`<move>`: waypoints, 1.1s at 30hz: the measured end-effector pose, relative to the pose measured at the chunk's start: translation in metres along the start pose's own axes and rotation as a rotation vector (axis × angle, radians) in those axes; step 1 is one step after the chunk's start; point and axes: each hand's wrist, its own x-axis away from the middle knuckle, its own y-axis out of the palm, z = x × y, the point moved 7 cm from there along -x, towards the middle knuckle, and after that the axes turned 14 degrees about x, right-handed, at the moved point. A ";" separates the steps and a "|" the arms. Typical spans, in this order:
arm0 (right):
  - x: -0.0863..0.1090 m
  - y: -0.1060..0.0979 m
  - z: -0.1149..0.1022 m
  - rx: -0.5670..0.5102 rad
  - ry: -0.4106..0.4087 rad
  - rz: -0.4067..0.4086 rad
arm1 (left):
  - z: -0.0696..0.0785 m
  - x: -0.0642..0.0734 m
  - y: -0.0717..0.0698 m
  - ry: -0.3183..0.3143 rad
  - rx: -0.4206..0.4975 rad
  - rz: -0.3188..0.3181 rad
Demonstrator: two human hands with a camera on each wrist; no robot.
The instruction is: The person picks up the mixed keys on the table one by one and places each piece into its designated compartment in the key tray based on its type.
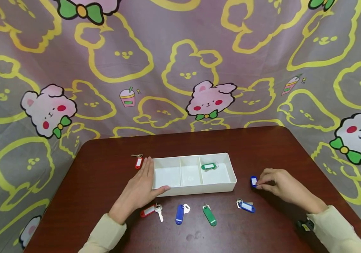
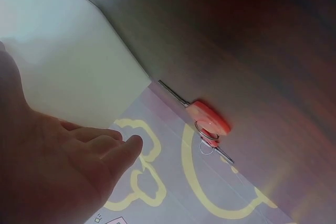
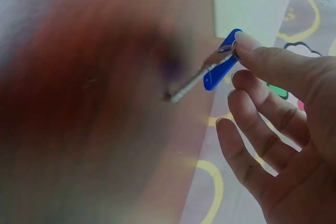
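Shows blue on the held tag (image 1: 254,181); blue, green and red on the other tags (image 1: 209,215); white on labels (image 1: 246,207); silver on keys (image 1: 159,211); off-white on the divided tray (image 1: 196,190); dark reddish brown on the table (image 1: 193,240); pale cream on sleeves (image 1: 106,233). Repeats yellow cartoon outlines (image 1: 116,80), white red-cheeked heads (image 1: 211,98) and green bows (image 1: 210,115) over greyish-pink cloth (image 1: 164,31).

Dark reddish-brown table (image 1: 104,163); grey-pink cloth (image 1: 159,63) behind, printed with yellow cartoon outlines.

A dark reddish-brown table (image 1: 259,146), its far corners rounded, fills the lower part of my remote feed; grey-pink cloth (image 1: 164,31) printed with cartoon animals (image 1: 210,98) hangs behind it and along both sides
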 end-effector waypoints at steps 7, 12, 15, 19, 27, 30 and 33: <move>-0.005 -0.009 0.001 -0.062 0.063 0.013 | 0.001 -0.001 0.000 -0.002 0.000 -0.005; -0.007 -0.013 0.000 -0.074 0.084 0.026 | 0.000 -0.001 0.001 -0.009 -0.001 -0.012; -0.008 -0.013 0.002 -0.079 0.121 0.016 | 0.000 0.000 0.001 -0.018 0.004 -0.019; -0.008 -0.012 0.003 -0.091 0.179 -0.014 | -0.001 0.000 0.001 -0.024 0.015 -0.018; -0.011 -0.015 0.003 -0.116 0.213 -0.016 | 0.001 0.000 0.000 -0.010 0.011 -0.006; -0.012 -0.015 0.002 -0.138 0.208 -0.003 | 0.000 0.000 0.000 -0.015 0.013 -0.008; -0.014 -0.017 0.002 -0.153 0.210 0.004 | 0.000 0.000 0.000 -0.022 0.013 -0.011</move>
